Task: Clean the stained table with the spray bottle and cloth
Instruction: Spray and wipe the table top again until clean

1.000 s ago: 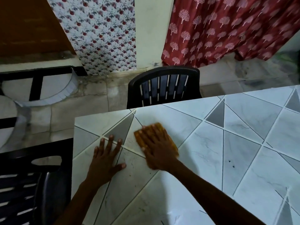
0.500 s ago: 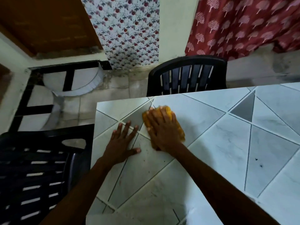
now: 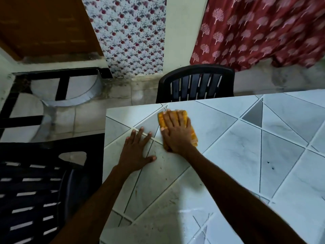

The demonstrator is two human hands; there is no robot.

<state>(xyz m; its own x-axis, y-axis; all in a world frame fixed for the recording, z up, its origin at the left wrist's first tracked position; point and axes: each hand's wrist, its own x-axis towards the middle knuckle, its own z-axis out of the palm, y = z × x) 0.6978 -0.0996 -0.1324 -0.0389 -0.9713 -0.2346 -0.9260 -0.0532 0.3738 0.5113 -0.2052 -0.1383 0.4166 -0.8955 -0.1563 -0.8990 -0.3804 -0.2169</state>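
Presently the cloth (image 3: 193,136) lies flat on the bench (image 3: 228,155), directly under the right hand (image 3: 175,132). Its long axis runs away from the person, in line with the fingers (image 3: 173,118). These are straight and press down on it, not curled round it. The left hand (image 3: 136,152) lies flat just left of the cloth, holding nothing. Dark specks (image 3: 268,162) lie well right of the cloth. Judged: a wiping stroke, the right hand's work. No spray bottle or container is in view.
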